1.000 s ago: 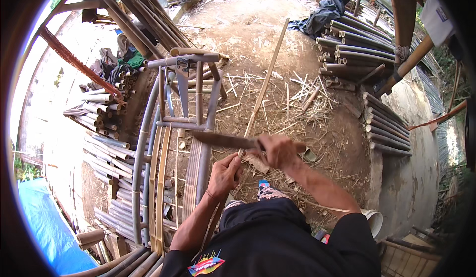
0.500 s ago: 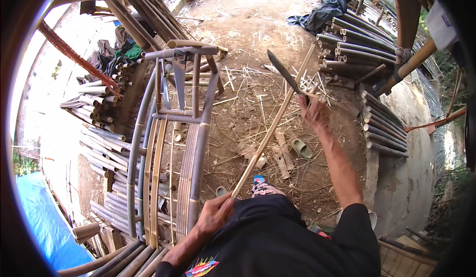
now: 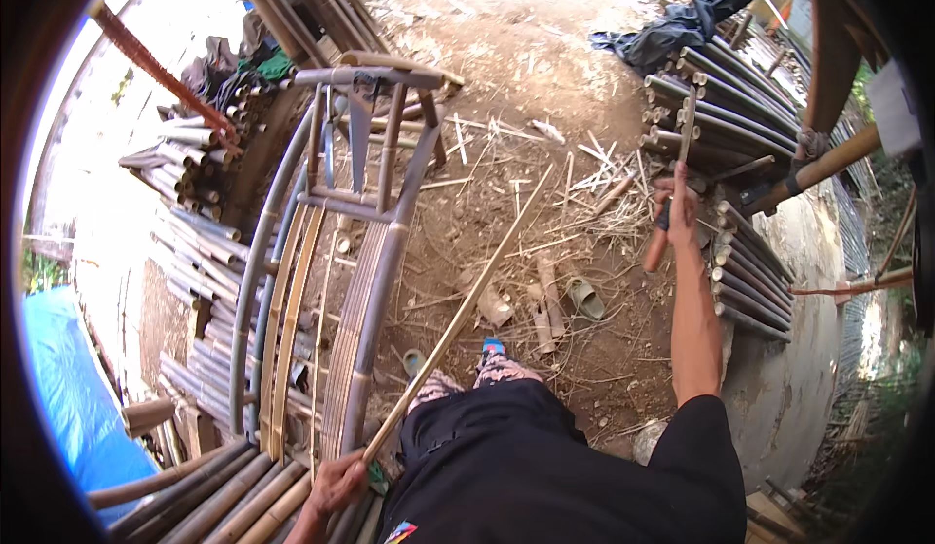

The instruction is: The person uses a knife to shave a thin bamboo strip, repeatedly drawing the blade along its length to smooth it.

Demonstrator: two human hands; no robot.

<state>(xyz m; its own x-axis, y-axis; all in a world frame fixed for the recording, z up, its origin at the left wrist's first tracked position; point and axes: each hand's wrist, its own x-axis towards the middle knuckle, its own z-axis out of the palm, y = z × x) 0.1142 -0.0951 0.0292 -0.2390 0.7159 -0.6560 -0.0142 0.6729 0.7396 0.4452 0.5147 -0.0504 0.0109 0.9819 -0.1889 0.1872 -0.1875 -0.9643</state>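
My left hand [image 3: 336,486] grips the near end of a long thin bamboo strip [image 3: 458,315] that slants up and to the right over the dirt. My right hand [image 3: 675,203] is stretched out to the right, closed on the wooden handle of a long-bladed knife [image 3: 672,188]; its blade points up toward a stack of bamboo poles [image 3: 726,106]. A curved bamboo chair frame [image 3: 331,262] lies on the ground left of the strip, close to my left hand.
Short cut bamboo pieces [image 3: 545,300] and shavings litter the dirt ahead. More bamboo poles [image 3: 185,252] are piled at left beside a blue tarp [image 3: 63,388]. A dark cloth [image 3: 682,23] lies at the far right.
My right hand lifted the knife off the strip and swung it out to the right toward the pole stack. My left hand slid back down the strip to its near end.
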